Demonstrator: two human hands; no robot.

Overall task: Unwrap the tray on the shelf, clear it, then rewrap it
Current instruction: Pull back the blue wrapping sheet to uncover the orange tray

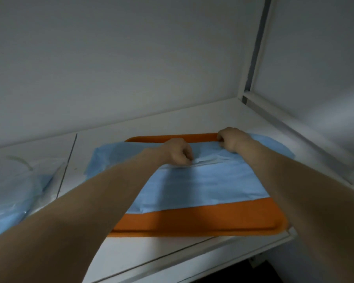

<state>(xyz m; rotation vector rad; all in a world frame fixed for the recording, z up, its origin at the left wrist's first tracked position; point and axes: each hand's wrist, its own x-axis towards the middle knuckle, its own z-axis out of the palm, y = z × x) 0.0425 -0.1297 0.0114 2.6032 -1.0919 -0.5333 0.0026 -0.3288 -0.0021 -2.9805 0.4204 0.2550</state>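
An orange tray [202,219] lies on the white shelf [143,250], its near rim and a strip of its far rim bare. A light blue wrap sheet [208,180] covers the tray's middle and hangs past it on the left and right. My left hand [178,152] has its fingers curled and pinches a raised fold of the blue wrap near the middle. My right hand [231,139] grips the wrap's far edge at the tray's far right rim. What is under the wrap is hidden.
To the left on the shelf lies a clear plastic package [14,186] with blue material inside. A thin seam [67,164] splits the shelf surface. The white back wall stands close behind the tray, and a white frame post [258,48] rises at the right.
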